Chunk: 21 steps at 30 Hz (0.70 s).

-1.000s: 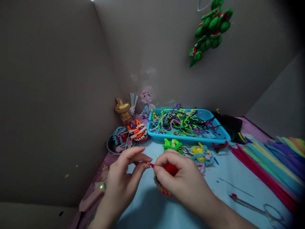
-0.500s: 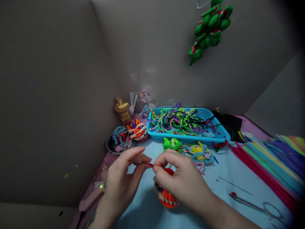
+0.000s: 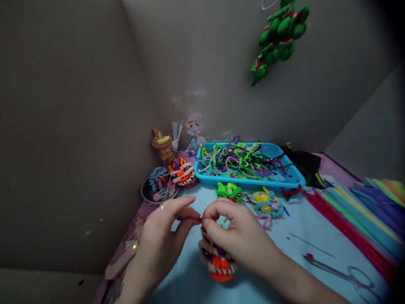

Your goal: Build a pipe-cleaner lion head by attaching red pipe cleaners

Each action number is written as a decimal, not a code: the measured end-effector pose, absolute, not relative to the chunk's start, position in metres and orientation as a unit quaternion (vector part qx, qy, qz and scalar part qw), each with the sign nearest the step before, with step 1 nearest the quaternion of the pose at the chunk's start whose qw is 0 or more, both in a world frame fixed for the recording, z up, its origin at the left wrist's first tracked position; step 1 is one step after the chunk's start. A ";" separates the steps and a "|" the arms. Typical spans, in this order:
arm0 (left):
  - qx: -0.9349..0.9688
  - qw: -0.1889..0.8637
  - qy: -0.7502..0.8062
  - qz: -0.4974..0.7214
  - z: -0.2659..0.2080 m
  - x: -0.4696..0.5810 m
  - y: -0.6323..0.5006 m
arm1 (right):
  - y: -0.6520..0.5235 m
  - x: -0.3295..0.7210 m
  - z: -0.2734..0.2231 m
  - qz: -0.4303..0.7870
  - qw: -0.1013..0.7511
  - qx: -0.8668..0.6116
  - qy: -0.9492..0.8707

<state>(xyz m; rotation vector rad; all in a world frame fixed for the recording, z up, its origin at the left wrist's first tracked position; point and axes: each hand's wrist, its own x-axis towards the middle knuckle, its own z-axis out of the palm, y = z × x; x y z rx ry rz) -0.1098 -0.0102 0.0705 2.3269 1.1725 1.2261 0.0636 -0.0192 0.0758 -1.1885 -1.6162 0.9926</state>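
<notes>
My left hand (image 3: 166,234) and my right hand (image 3: 236,232) meet over the table, thumb and forefinger of each pinched on a short red pipe cleaner (image 3: 200,220). Only a small bit of it shows between the fingertips. Beneath my right hand hangs or rests an orange, cream and blue pipe-cleaner figure (image 3: 218,264) with a face-like front; its upper part is behind the fingers, and I cannot tell whether it is joined to the red piece. A green pipe-cleaner figure (image 3: 228,193) and a blue-and-yellow one (image 3: 267,204) lie just beyond my hands.
A blue tray (image 3: 249,184) of tangled pipe cleaners stands at the back. Scissors (image 3: 338,270) and a thin wire (image 3: 311,245) lie on the right, near bundled colored pipe cleaners (image 3: 363,215). A round dish (image 3: 147,194) and a lidded cup (image 3: 163,147) are at the left.
The orange figure has turned and shows more of its front below my right hand. Both hands keep their pinch on the red pipe cleaner, with less of it showing.
</notes>
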 end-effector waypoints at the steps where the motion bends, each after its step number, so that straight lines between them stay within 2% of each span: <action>1: 0.798 0.147 0.401 0.425 0.071 -0.109 -0.010 | -0.019 0.064 0.075 0.421 0.433 -0.472 -0.642; 5: 0.762 0.237 0.391 0.460 0.071 -0.105 -0.009 | -0.018 0.065 0.075 0.488 0.415 -0.455 -0.618; 13: 0.636 0.389 0.398 0.534 0.070 -0.099 -0.005 | -0.020 0.068 0.082 0.507 0.439 -0.449 -0.590; 17: 0.627 0.404 0.391 0.539 0.070 -0.097 -0.007 | -0.021 0.068 0.084 0.482 0.451 -0.455 -0.598; 21: 0.642 0.380 0.360 0.561 0.068 -0.095 -0.008 | -0.021 0.064 0.078 0.592 0.423 -0.423 -0.541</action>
